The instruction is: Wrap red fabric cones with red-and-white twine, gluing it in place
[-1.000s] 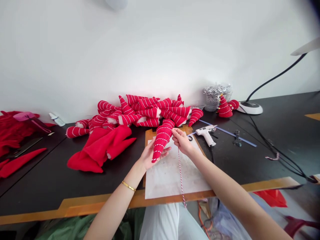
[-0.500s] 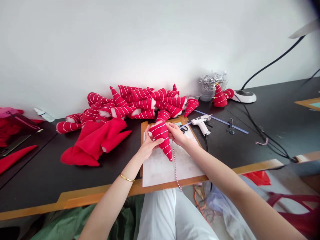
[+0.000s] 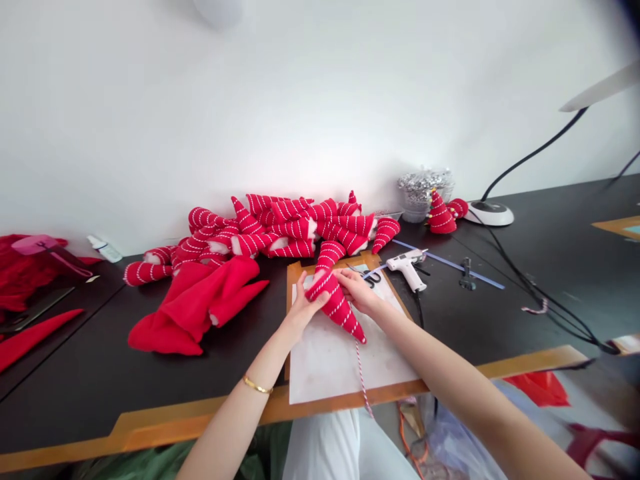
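Note:
A stuffed red felt cone, wound with red-and-white cord, lies tilted over the white sheet, its tip toward the lower right. My left hand wraps round its wide end, thumb across the front. The fingers of my right hand are closed at the cone's upper right edge; the cord may be between them, but I cannot make that out. A loose length of twisted cord hangs from behind the cone over the table's front edge. Just behind, another wound cone lies at the sheet's far edge.
A white glue gun lies right of the sheet, near black-handled scissors. Several wound cones are heaped by the wall. Plain red felt cones lie left. Cables and a lamp base stand at right.
The cone has turned in my hands, its tip swinging to the right. My right hand stays at its upper right edge. The whole view has shifted slightly.

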A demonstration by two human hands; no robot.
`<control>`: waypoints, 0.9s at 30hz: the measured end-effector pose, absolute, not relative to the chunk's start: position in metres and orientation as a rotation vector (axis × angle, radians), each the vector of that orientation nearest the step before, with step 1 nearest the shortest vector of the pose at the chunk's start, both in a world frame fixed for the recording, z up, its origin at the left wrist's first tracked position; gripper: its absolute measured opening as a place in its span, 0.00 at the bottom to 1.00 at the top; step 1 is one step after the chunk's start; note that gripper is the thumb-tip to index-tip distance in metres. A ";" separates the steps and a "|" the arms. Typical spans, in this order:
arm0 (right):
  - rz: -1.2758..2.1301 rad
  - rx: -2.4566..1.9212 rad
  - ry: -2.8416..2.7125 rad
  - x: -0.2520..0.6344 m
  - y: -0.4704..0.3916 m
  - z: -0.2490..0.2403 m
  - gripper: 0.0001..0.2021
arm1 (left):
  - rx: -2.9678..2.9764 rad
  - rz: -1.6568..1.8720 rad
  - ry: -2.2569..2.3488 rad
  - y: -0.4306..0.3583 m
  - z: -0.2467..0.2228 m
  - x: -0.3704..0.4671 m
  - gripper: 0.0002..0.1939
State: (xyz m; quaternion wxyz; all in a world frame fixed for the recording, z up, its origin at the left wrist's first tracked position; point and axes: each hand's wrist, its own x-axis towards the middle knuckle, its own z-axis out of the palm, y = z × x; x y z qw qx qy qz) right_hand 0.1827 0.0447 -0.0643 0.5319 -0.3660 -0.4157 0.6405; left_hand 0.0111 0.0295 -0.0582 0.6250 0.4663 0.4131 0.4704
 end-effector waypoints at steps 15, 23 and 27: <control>1.776 -0.606 -0.707 0.190 0.047 -0.049 0.26 | 1.080 1.266 0.866 0.035 -0.057 0.007 0.23; 1.785 -0.642 -0.601 0.197 0.060 -0.059 0.28 | 1.097 1.127 0.829 0.028 -0.050 0.011 0.23; 1.787 -0.670 -0.561 0.199 0.064 -0.064 0.26 | 1.099 1.117 0.824 0.029 -0.049 0.011 0.24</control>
